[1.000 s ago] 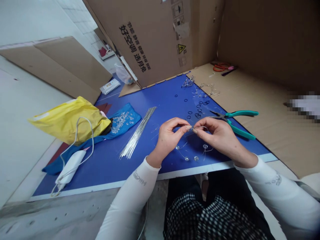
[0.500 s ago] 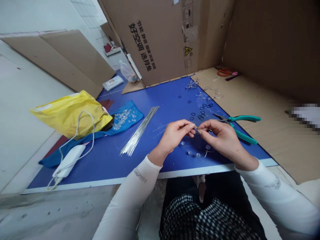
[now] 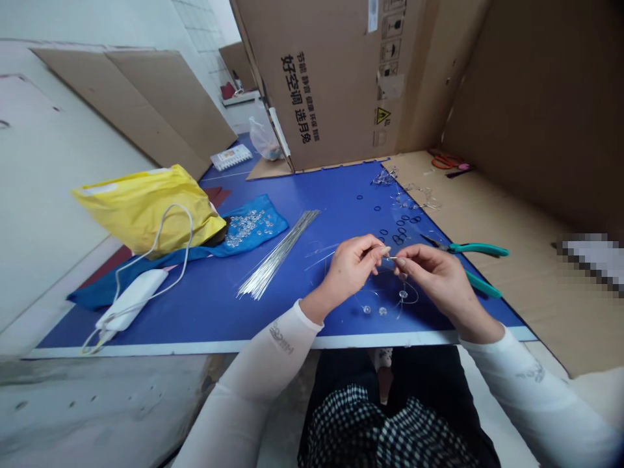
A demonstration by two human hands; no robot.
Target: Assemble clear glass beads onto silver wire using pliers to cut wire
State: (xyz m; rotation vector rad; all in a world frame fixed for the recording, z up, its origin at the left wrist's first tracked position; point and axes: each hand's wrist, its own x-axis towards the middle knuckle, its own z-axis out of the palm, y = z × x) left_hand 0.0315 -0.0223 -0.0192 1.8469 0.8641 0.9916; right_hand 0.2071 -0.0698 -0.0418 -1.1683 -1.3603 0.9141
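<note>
Both pinching: left hand (image 3: pixel 351 268), right hand (image 3: pixel 444 284) | fingers (image 3: pixel 376 253) closed on thin wire (image 3: pixel 391 259) (tips nearly meeting)

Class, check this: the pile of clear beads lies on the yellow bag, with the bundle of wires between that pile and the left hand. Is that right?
Not quite: the head view shows the pile of clear beads on the blue cloth, beside the yellow bag. The bundle of wires does lie between that pile and the left hand.

Soft, cool light dims toward the right (where edges stretch), and fine detail seems slightly blurred.
</note>
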